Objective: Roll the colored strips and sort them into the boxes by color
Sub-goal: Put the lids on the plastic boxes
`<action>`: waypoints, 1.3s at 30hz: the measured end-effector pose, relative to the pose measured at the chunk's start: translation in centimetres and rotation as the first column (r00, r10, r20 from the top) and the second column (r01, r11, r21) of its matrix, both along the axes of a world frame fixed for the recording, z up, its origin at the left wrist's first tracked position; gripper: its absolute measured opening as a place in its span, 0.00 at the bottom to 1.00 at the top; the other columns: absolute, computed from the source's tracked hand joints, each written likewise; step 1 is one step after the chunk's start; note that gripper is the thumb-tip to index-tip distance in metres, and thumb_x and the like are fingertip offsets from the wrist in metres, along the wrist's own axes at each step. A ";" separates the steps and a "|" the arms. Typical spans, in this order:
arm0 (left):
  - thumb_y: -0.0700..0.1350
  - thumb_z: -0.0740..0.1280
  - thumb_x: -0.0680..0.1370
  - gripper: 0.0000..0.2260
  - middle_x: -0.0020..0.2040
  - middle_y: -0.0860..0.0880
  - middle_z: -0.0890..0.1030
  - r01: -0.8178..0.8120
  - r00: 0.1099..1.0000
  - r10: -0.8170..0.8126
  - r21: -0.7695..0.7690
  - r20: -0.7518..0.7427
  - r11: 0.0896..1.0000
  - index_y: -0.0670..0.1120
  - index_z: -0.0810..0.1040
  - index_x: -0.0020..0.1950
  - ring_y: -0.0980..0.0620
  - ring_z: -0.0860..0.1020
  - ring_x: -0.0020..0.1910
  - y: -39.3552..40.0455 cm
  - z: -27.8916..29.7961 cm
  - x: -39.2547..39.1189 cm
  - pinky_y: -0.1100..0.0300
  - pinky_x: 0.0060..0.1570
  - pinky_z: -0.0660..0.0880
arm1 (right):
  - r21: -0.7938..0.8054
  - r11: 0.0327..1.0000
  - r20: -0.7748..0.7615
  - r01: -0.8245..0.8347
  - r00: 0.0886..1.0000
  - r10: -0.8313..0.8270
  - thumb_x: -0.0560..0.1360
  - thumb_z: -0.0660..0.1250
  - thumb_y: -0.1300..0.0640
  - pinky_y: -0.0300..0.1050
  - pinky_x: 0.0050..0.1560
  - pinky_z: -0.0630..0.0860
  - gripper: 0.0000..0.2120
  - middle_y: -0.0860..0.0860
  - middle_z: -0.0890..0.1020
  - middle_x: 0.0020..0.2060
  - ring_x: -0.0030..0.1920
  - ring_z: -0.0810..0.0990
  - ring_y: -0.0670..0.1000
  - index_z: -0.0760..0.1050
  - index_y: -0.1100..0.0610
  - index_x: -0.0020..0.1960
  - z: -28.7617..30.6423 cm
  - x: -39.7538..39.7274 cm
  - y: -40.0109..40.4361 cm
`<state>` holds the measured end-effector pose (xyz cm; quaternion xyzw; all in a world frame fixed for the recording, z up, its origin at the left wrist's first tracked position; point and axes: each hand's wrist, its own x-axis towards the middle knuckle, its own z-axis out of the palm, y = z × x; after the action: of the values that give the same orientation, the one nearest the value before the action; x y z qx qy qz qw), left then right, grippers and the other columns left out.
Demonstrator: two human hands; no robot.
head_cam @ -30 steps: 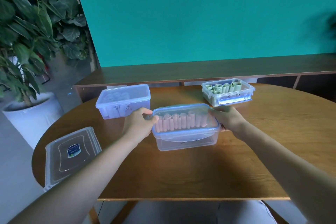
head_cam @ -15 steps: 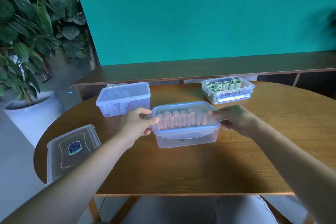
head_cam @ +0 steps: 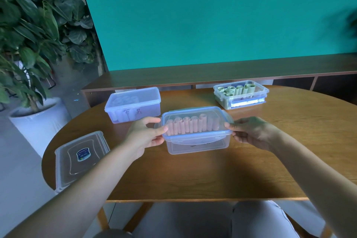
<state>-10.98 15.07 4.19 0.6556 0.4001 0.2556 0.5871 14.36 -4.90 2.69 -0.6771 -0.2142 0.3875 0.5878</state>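
Left hand point(head_cam: 145, 135) gripped left end of clear blue-rimmed plastic box point(head_cam: 197, 131) | right hand point(head_cam: 249, 133) held right end | pink rolled strips point(head_cam: 191, 126) inside under lid | mid wooden table point(head_cam: 212, 176)

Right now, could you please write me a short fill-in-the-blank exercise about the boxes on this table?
1. The rolls in the box between the left hand and the right hand are ____.
2. The open box at the far right holds ____ rolls.
3. The spare lid near the table's left edge bears a ____ sticker.
4. The far left box has its lid ____.

Missing words: pink; green; blue; on
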 end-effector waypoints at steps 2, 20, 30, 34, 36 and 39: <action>0.37 0.79 0.70 0.19 0.58 0.43 0.80 0.009 1.000 -0.009 -0.038 -0.004 0.999 0.48 0.80 0.59 0.44 0.85 0.49 -0.1 0.4 0.0 0.59 0.38 0.82 | 0.001 1.000 -0.016 -0.011 1.000 0.011 0.69 0.78 0.60 0.38 0.32 0.79 0.27 0.58 0.82 0.39 0.36 0.79 0.50 0.76 0.73 0.62 0.2 0.0 -0.1; 0.43 0.80 0.70 0.21 0.41 0.43 0.85 0.016 0.984 0.016 0.177 -0.180 0.984 0.46 0.81 0.61 0.51 0.85 0.33 -1.4 1.9 -0.1 0.61 0.34 0.81 | -0.169 0.982 0.196 0.083 0.979 -0.049 0.72 0.77 0.58 0.43 0.34 0.77 0.14 0.61 0.86 0.51 0.40 0.82 0.52 0.81 0.61 0.54 1.8 -0.6 -0.5; 0.46 0.81 0.69 0.19 0.37 0.46 0.85 -0.018 0.984 0.059 0.231 -0.170 0.973 0.49 0.81 0.57 0.52 0.84 0.32 -1.9 0.8 -0.4 0.62 0.33 0.80 | -0.132 0.989 0.200 0.072 0.979 -0.044 0.73 0.75 0.61 0.43 0.35 0.78 0.12 0.59 0.86 0.49 0.41 0.82 0.53 0.79 0.59 0.55 1.6 -1.2 -0.8; 0.46 0.81 0.69 0.19 0.39 0.45 0.85 0.006 0.984 0.032 0.209 -0.176 0.978 0.49 0.81 0.57 0.51 0.85 0.34 -1.7 0.7 -0.5 0.61 0.33 0.81 | -0.093 0.993 0.137 0.070 0.989 -0.057 0.72 0.76 0.64 0.49 0.43 0.81 0.13 0.59 0.86 0.45 0.41 0.83 0.54 0.80 0.62 0.56 1.4 -1.0 -0.8; 0.44 0.81 0.70 0.20 0.42 0.42 0.85 0.032 0.986 -0.002 0.174 -0.165 0.984 0.48 0.80 0.59 0.49 0.86 0.37 -1.6 0.7 -0.5 0.61 0.34 0.81 | -0.074 0.995 0.079 0.069 0.995 -0.063 0.72 0.77 0.65 0.50 0.47 0.83 0.14 0.60 0.87 0.45 0.42 0.85 0.55 0.80 0.64 0.56 1.4 -0.9 -0.8; 0.42 0.80 0.71 0.20 0.44 0.41 0.85 0.043 0.988 -0.021 0.147 -0.151 0.988 0.46 0.79 0.60 0.48 0.86 0.37 -1.7 0.7 -0.5 0.61 0.34 0.81 | -0.024 0.999 0.020 0.026 0.999 -0.026 0.72 0.76 0.67 0.46 0.43 0.85 0.14 0.59 0.86 0.43 0.40 0.85 0.54 0.79 0.65 0.56 1.4 -0.8 -1.2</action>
<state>-11.50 13.35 4.87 0.7215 0.4121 0.2256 0.5087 13.53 -6.07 4.06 -0.6906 -0.2065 0.3757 0.5824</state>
